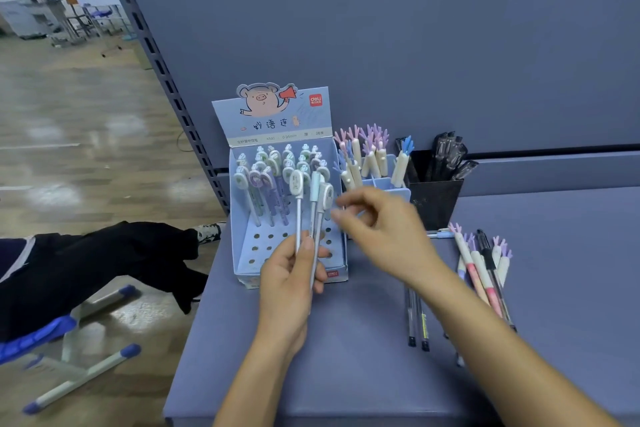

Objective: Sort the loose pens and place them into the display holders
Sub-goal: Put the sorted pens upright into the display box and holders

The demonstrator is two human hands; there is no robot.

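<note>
The left hand [291, 277] is raised with its palm turned toward the camera and its fingers curled. It grips 3 pens [298, 215] low on their shafts, so they stand upright and fan slightly above the fist. Its thumb [306, 250] lies across the front of the shafts. The bare left forearm [249, 381] rises from the bottom edge, wrist nearly straight. The right hand [384, 229] hangs just beside the pens' upper halves, blurred, with its back upward and nothing visible in it. Its loosely bent fingertips [337, 216] point left. The bare right forearm [512, 354] runs diagonally from the lower right corner.
</note>
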